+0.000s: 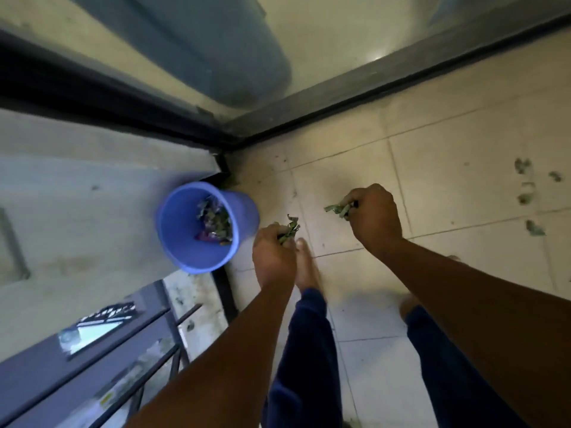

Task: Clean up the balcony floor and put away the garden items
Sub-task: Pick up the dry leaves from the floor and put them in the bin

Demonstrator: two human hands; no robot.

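Observation:
A blue bucket (185,242) stands in the corner of the balcony floor, with dry leaves and scraps at its bottom. My left hand (273,257) grips a small bunch of green leaves (290,228) just right of the bucket's rim. My right hand (374,217) is further right and holds another clump of leaves (336,209) above the tiles. Several loose leaf bits (525,183) lie on the floor at the far right.
Beige floor tiles (432,149) meet a dark door track (309,115) and glass at the top. A concrete ledge (77,196) and a metal railing (129,350) run along the left. My bare feet and dark trousers (309,350) are below my hands.

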